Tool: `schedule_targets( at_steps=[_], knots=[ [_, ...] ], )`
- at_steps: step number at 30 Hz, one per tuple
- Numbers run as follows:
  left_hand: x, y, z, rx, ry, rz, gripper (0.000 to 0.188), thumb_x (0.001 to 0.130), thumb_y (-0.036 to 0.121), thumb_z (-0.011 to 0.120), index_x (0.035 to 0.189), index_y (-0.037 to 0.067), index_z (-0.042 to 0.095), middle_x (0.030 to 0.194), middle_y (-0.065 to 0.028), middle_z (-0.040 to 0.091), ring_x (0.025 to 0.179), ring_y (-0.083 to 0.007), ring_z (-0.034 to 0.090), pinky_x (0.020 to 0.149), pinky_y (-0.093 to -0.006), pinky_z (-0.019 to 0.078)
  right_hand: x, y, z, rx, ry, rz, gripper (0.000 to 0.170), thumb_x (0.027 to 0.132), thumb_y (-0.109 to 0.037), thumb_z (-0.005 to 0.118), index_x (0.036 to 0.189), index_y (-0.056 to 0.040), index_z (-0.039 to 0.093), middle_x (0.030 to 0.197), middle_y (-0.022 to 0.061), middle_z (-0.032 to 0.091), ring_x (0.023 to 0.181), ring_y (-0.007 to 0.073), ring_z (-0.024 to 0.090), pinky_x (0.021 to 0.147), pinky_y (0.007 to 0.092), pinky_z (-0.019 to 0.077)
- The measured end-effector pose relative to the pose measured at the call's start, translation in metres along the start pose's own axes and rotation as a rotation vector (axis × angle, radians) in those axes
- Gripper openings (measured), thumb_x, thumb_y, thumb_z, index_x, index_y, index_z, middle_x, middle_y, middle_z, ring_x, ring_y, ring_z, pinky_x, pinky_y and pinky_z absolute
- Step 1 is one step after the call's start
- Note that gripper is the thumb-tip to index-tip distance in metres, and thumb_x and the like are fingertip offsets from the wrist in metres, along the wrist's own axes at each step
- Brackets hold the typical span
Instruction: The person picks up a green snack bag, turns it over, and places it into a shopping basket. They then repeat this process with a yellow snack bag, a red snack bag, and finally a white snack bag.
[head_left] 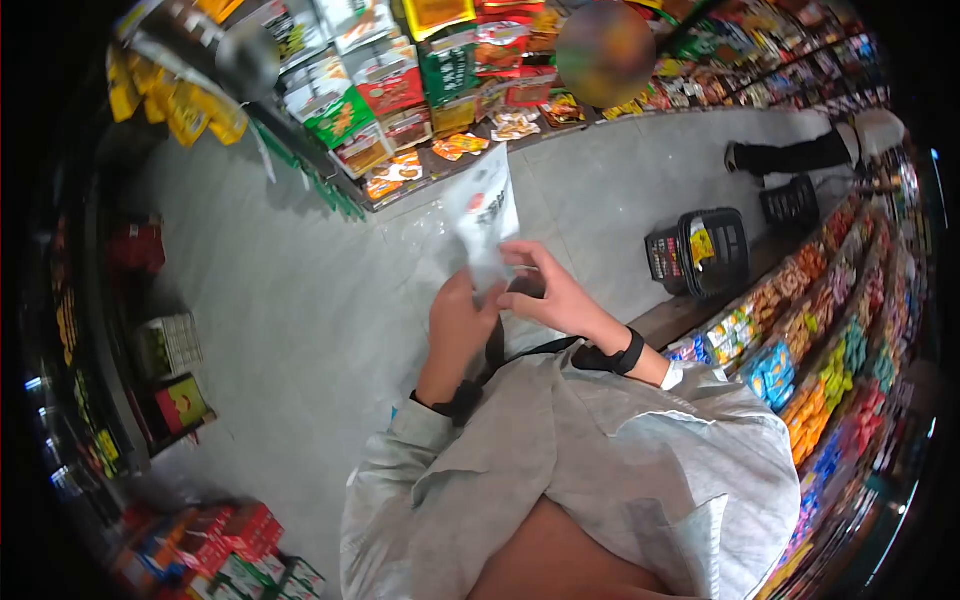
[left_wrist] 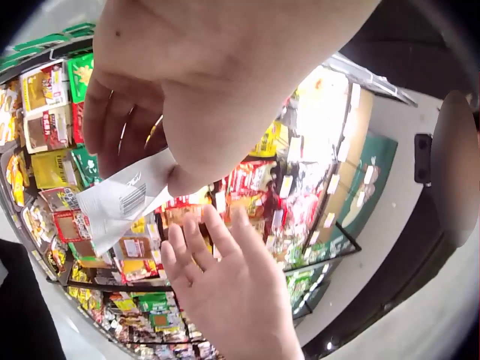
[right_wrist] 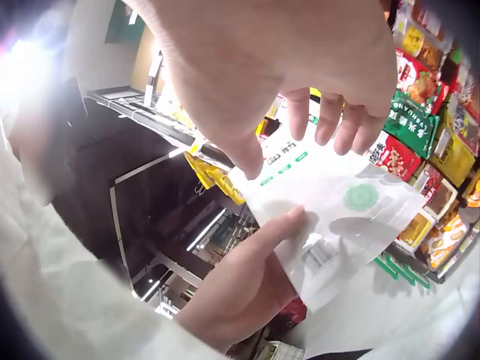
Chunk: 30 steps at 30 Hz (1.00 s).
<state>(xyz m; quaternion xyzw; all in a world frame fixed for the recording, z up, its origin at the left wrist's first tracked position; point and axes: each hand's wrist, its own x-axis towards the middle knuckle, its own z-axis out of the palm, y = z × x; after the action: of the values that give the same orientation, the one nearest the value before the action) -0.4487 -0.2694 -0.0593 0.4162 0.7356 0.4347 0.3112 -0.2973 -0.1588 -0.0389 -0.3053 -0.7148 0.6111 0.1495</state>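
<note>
A white plastic packet [head_left: 490, 205] stands up in front of my body, blurred in the head view. My left hand [head_left: 458, 325] grips its lower end, with the thumb pressed on the packet's face in the right wrist view. That view also shows green print and a barcode on the white packet [right_wrist: 337, 199]. My right hand [head_left: 560, 297] is close beside the packet, its fingers loosely bent. In the left wrist view, the right hand [left_wrist: 236, 289] has its palm showing and fingers spread, apart from the packet.
A shelf of bagged snacks [head_left: 440, 80] stands ahead. Black shopping baskets [head_left: 715, 250] are on the grey floor [head_left: 300, 330] to the right, near a person's dark-trousered leg [head_left: 795, 155]. Rows of colourful packets [head_left: 800, 340] line the right side. Red boxes [head_left: 235, 535] are at lower left.
</note>
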Motion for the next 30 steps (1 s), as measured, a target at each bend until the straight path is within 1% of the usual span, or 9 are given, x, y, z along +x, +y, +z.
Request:
schedule_targets(
  at_steps=[2,6,7,12,17,21,24,29,30],
  knots=[
    [-0.003,0.019,0.023,0.223,-0.071,0.159,0.034,0.085,0.020,0.074,0.112,0.001,0.065,0.105,-0.0179,0.069,0.095,-0.0320,0.069,0.080,-0.0396,0.0535,-0.013,0.010,-0.007,0.153,0.029,0.114,0.063,0.088,-0.012,0.077,0.142,-0.0060,0.044,0.139,0.0094,0.052,0.127,0.0192,0.052,0.102,0.0351,0.0477],
    [-0.006,0.056,0.078,0.142,-0.150,0.308,0.042,0.078,0.020,0.080,0.113,0.004,0.061,0.108,-0.0121,0.061,0.098,-0.0325,0.065,0.079,-0.0432,0.0527,-0.033,0.035,-0.059,0.430,0.114,0.097,0.045,0.100,-0.016,0.064,0.140,-0.0041,0.048,0.126,0.0054,0.061,0.111,0.0125,0.058,0.092,0.0295,0.0507],
    [-0.005,0.062,0.094,0.128,-0.177,0.308,0.042,0.079,0.019,0.079,0.113,0.004,0.061,0.108,-0.0121,0.060,0.097,-0.0318,0.065,0.079,-0.0424,0.0525,-0.042,0.030,-0.073,0.467,0.192,0.136,0.035,0.103,-0.019,0.058,0.134,-0.0028,0.054,0.116,0.0022,0.066,0.101,0.0099,0.061,0.087,0.0281,0.0510],
    [-0.001,0.089,0.182,-0.004,-0.253,0.224,0.041,0.085,0.011,0.076,0.120,0.001,0.058,0.112,-0.0107,0.056,0.102,-0.0226,0.061,0.086,-0.0334,0.0510,-0.095,0.085,-0.160,0.427,0.324,0.144,0.036,0.099,-0.021,0.064,0.126,0.0020,0.060,0.111,0.0060,0.069,0.097,0.0104,0.063,0.084,0.0280,0.0525],
    [-0.002,0.124,0.239,0.062,-0.070,0.185,0.054,0.086,0.012,0.075,0.133,0.002,0.051,0.118,-0.0159,0.055,0.105,-0.0275,0.061,0.088,-0.0381,0.0509,-0.129,0.106,-0.224,0.493,0.397,0.186,0.033,0.096,-0.018,0.068,0.122,0.0031,0.064,0.106,0.0062,0.072,0.090,0.0099,0.066,0.078,0.0265,0.0538],
    [-0.007,0.136,0.260,0.061,-0.029,0.108,0.068,0.085,0.012,0.075,0.143,0.002,0.041,0.128,-0.0203,0.052,0.111,-0.0298,0.060,0.088,-0.0390,0.0522,-0.136,0.112,-0.250,0.640,0.240,0.153,0.032,0.095,-0.014,0.069,0.122,0.0024,0.063,0.105,0.0060,0.072,0.088,0.0077,0.066,0.075,0.0244,0.0536],
    [-0.010,0.143,0.262,-0.092,-0.093,-0.037,0.068,0.088,0.010,0.072,0.145,0.000,0.037,0.124,-0.0143,0.060,0.112,-0.0222,0.061,0.094,-0.0364,0.0505,-0.132,0.112,-0.255,0.713,0.098,0.131,0.032,0.095,-0.012,0.070,0.122,0.0020,0.063,0.105,0.0053,0.072,0.086,0.0065,0.065,0.072,0.0232,0.0531],
    [-0.014,0.147,0.255,-0.262,-0.098,-0.150,0.067,0.089,0.006,0.071,0.145,-0.001,0.035,0.116,-0.0120,0.066,0.105,-0.0193,0.064,0.093,-0.0354,0.0508,-0.120,0.104,-0.255,0.678,0.009,0.168,0.032,0.096,-0.012,0.069,0.123,0.0022,0.062,0.105,0.0046,0.071,0.082,0.0057,0.064,0.069,0.0223,0.0517],
    [-0.015,0.144,0.253,-0.279,-0.090,-0.165,0.066,0.089,0.005,0.070,0.145,-0.001,0.035,0.116,-0.0120,0.066,0.104,-0.0187,0.064,0.093,-0.0348,0.0508,-0.117,0.106,-0.253,0.654,-0.022,0.164,0.032,0.096,-0.011,0.067,0.124,0.0024,0.061,0.109,0.0053,0.070,0.089,0.0075,0.065,0.075,0.0244,0.0530]
  ],
)
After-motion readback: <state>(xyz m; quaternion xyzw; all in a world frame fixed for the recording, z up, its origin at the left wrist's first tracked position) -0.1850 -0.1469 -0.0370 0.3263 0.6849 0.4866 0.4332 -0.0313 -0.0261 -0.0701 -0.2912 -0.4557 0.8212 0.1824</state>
